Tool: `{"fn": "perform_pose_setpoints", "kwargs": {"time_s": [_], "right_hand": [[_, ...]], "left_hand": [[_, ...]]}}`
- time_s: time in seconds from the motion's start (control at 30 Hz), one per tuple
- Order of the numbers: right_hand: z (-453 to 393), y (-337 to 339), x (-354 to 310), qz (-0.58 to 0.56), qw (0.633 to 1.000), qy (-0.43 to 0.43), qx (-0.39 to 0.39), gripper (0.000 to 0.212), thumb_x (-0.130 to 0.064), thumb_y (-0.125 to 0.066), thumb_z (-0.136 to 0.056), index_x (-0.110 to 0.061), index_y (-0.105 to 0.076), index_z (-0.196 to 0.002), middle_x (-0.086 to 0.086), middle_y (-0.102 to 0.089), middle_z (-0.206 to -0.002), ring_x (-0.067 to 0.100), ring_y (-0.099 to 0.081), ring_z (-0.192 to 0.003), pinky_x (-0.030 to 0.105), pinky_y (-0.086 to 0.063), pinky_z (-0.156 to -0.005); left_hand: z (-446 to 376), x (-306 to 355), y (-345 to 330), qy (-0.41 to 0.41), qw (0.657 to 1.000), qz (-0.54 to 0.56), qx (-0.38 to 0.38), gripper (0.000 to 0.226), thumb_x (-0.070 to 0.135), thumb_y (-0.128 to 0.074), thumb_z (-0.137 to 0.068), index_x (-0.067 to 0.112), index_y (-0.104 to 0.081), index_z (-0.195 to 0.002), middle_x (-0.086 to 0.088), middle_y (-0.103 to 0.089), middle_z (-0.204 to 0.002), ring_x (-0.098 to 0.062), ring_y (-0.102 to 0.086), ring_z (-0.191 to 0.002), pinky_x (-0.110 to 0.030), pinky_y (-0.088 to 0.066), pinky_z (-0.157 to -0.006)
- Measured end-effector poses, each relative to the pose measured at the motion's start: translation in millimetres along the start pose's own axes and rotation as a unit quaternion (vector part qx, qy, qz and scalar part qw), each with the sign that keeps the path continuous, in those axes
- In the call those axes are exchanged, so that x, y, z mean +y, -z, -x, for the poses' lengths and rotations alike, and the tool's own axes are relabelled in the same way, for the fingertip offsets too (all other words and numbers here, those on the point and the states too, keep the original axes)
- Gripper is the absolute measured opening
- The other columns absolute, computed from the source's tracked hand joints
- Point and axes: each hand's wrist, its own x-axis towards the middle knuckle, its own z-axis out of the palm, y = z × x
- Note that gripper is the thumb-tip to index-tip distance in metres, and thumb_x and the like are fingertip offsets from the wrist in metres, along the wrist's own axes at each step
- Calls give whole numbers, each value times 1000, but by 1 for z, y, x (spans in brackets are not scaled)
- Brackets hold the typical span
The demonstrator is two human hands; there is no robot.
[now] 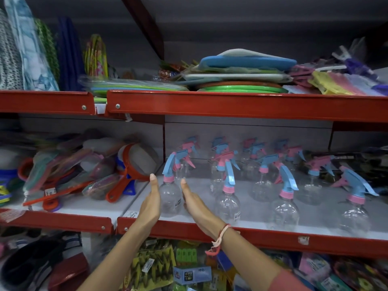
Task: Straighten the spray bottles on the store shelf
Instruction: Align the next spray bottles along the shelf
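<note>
Several clear spray bottles with blue and pink trigger heads stand in rows on the white middle shelf point(262, 222). The front-left bottle point(170, 198) stands upright between my two flat hands. My left hand point(151, 203) lies along its left side, fingers straight and pointing back. My right hand point(196, 203) lies along its right side, with a pink thread band on the wrist. Both palms face the bottle; neither hand's fingers wrap around it. Other front bottles point(227, 203) point(285, 211) point(354, 217) stand to the right, their triggers pointing different ways.
Left of the bottles, orange strainers point(134, 164) and coloured utensils are piled on the neighbouring shelf section. The red shelf lip point(273, 236) runs below my wrists. The upper shelf holds plates and boards point(243, 68). Packaged goods fill the shelf below.
</note>
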Motion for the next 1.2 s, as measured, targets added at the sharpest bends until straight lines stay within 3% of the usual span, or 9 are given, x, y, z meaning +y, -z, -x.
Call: {"fn": "perform_pose_setpoints", "kwargs": {"time_s": [0.23, 0.37, 0.47, 0.7, 0.87, 0.93, 1.03, 1.1, 1.2], "right_hand": [[-1, 1, 11, -25, 1000, -18, 7, 104, -95, -26, -63, -33, -31, -148, -6, -31, -157, 12, -26, -145, 43, -20, -121], [7, 7, 14, -24, 999, -33, 17, 110, -93, -26, -64, -23, -30, -148, 3, -32, -157, 17, -31, -144, 43, -22, -120], [15, 10, 16, -23, 999, -34, 11, 111, -93, -25, -63, -22, -29, -149, 4, -33, -157, 18, -32, -143, 43, -22, -120], [26, 7, 18, -18, 999, -31, 9, 112, -94, -25, -63, -23, -26, -149, 2, -26, -159, 18, -26, -146, 43, -20, -121], [23, 11, 4, 13, 998, -19, 62, 75, -70, -18, -89, -26, -27, -149, -1, -28, -158, 20, -27, -145, 38, -20, -117], [16, 12, -1, -20, 999, -20, 45, 74, -66, -17, -91, -24, -19, -151, -1, -19, -161, 18, -19, -148, 39, -14, -121], [11, 6, -5, -68, 997, -39, 13, 77, -65, -14, -92, -16, -12, -152, 2, -13, -163, 16, -13, -149, 38, -10, -122], [13, 4, -6, -77, 996, -38, -11, 78, -62, -12, -94, -11, -16, -151, 5, -20, -161, 17, -19, -148, 34, -13, -120], [20, 4, -8, -79, 996, -16, -35, 74, -62, -9, -94, -15, -33, -146, 6, -30, -157, 17, -24, -146, 33, -16, -119]], "left_hand": [[-3, -8, 5, 19, 999, -12, -34, 131, 101, -3, -46, 20, -37, -144, -14, -36, -152, -28, -32, -141, -50, -19, -119], [5, -4, 7, 9, 999, -25, -31, 139, 100, -6, -47, -2, -26, -139, -32, -26, -145, -45, -29, -137, -60, -19, -115], [8, -8, 9, 10, 999, -25, -44, 137, 102, -7, -44, 10, -42, -140, -18, -38, -150, -28, -34, -140, -50, -19, -119], [25, -1, 11, -10, 998, -22, -59, 147, 103, -8, -34, 10, -30, -145, -16, -30, -154, -28, -30, -142, -47, -16, -120], [32, -7, 14, 15, 998, -32, -46, 134, 100, -2, -42, 21, -15, -149, -12, -29, -156, -25, -36, -138, -48, -14, -117], [36, -9, 15, 28, 998, -27, -39, 130, 95, -3, -51, 11, -23, -147, -17, -28, -154, -32, -35, -139, -51, -15, -117], [45, -8, 17, 40, 998, -3, -49, 136, 95, -6, -48, 1, -27, -143, -25, -20, -151, -41, -22, -141, -56, -17, -117], [47, -6, 16, 48, 997, -8, -65, 141, 99, -6, -41, 7, -29, -145, -23, -26, -152, -36, -28, -141, -53, -17, -119], [46, 0, 15, 33, 997, -19, -73, 134, 97, -5, -50, 4, -28, -144, -25, -18, -149, -40, -17, -141, -57, -7, -115]]}}
